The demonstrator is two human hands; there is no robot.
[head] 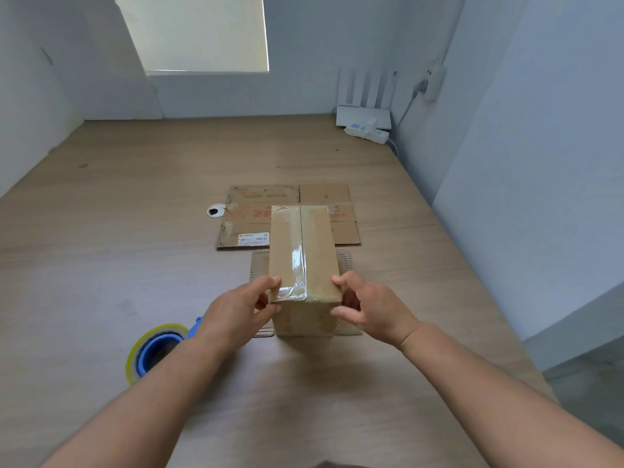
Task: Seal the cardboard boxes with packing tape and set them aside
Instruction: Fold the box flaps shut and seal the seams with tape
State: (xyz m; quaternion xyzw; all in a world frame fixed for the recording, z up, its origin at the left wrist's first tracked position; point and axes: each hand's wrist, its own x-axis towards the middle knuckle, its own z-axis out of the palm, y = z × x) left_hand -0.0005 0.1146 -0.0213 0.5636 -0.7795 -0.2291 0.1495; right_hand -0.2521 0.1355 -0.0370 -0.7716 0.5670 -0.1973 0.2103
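The cardboard box [304,265] sat mid-desk on a flattened piece of cardboard [344,261], clear tape already down its top seam. Left hand [236,312] and right hand [371,305] each pinched a near corner, thumbs on top, probably to press the tape ends over the edge or get a grip for moving it. Tape roll [155,349] was parked just left, handy for the next box.

Obscured and illegible items

The tape roll [153,349] is partly covered by the left forearm. The flattened carton's [250,217] label print is too small to be read. The flat cardboard [260,268] beneath the box [304,258] is mostly hidden.
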